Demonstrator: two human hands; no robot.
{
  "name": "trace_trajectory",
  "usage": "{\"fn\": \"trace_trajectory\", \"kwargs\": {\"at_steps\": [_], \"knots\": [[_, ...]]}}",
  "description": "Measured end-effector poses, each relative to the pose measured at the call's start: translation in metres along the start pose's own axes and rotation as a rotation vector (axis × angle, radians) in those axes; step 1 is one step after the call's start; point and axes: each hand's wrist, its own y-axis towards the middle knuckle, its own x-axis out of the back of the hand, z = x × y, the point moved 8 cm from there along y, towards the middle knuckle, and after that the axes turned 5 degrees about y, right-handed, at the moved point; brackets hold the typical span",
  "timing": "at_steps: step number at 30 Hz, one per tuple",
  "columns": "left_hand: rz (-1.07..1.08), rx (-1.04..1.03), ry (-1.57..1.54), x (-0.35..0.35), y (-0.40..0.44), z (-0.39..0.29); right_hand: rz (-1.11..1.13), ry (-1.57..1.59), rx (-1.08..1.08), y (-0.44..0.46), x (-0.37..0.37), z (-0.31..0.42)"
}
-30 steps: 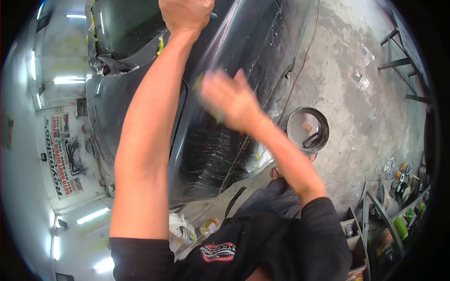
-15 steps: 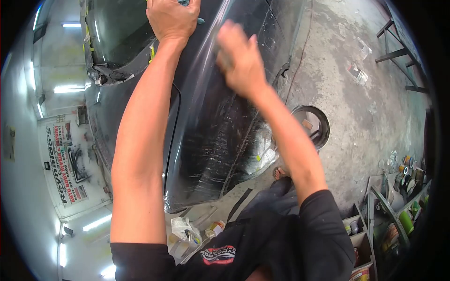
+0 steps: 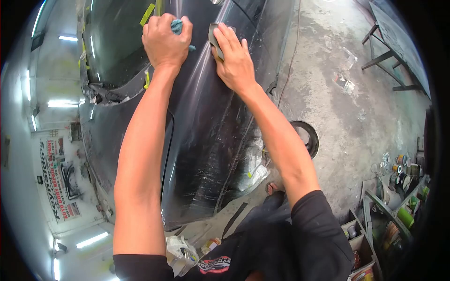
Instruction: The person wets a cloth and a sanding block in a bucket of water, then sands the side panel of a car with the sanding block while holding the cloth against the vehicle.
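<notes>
A dark car body (image 3: 201,122) with wet, scuffed and whitish-scratched paint stretches away below my arms. My left hand (image 3: 166,42) is closed around a crumpled blue-green cloth (image 3: 176,26), close to the window edge and over the panel. Flat against the panel, my right hand (image 3: 234,61) presses a folded grey piece of sandpaper (image 3: 212,35) under its fingers. Most of the sandpaper is hidden by the fingers. Yellow-green tape (image 3: 147,14) sticks to the window border at the upper left.
A black round rim (image 3: 313,140) lies on the concrete floor (image 3: 328,103) to the right. A dark table (image 3: 398,42) stands at the upper right, and a shelf with cans and bottles (image 3: 398,201) at the lower right. Plastic and containers (image 3: 183,248) lie near my body.
My right hand, blurred before, now shows clearly, slightly farther left and lower, with sandpaper visible. My left hand appears lower in view, still with the cloth. The camera view has shifted.
</notes>
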Motion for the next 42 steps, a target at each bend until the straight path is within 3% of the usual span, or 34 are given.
{"fn": "trace_trajectory", "kwargs": {"at_steps": [2, 5, 8, 11, 14, 18, 21, 23, 27, 29, 34, 37, 42], "knots": [[0.058, 0.025, 0.015, -0.003, -0.001, 0.003, -0.077, 0.011, -0.065, 0.012, -0.010, 0.003], [0.053, 0.041, -0.001, 0.001, 0.002, 0.000, 0.075, 0.064, -0.064, -0.034, -0.012, 0.050], [0.068, 0.038, 0.003, 0.000, 0.002, -0.001, 0.104, -0.042, 0.039, -0.013, -0.009, 0.031], [0.058, 0.039, -0.009, 0.004, 0.001, -0.002, 0.014, -0.039, -0.110, 0.060, -0.011, -0.021], [0.051, 0.029, -0.014, 0.007, 0.002, -0.004, -0.069, -0.049, -0.179, 0.060, -0.019, -0.019], [0.069, 0.055, -0.027, 0.008, 0.005, -0.006, 0.047, 0.037, -0.134, -0.001, -0.015, 0.018], [0.044, 0.023, -0.042, 0.009, 0.004, -0.006, 0.006, -0.106, -0.071, 0.037, -0.010, -0.010], [0.047, 0.030, -0.034, 0.007, 0.003, -0.005, -0.046, -0.075, -0.146, 0.074, -0.007, -0.034], [0.048, 0.032, -0.019, 0.009, 0.004, -0.007, -0.062, -0.056, -0.169, 0.047, -0.015, -0.018], [0.044, 0.034, -0.037, 0.010, 0.006, -0.008, 0.052, 0.029, -0.153, 0.011, -0.013, 0.004], [0.096, 0.062, -0.001, 0.002, 0.000, 0.000, 0.003, -0.065, -0.105, 0.071, -0.006, -0.041], [0.099, 0.068, -0.007, 0.001, 0.001, -0.003, -0.027, -0.066, -0.163, 0.067, -0.009, -0.036], [0.105, 0.063, -0.016, 0.001, 0.001, 0.000, 0.023, -0.063, -0.018, 0.024, -0.003, -0.006]]}}
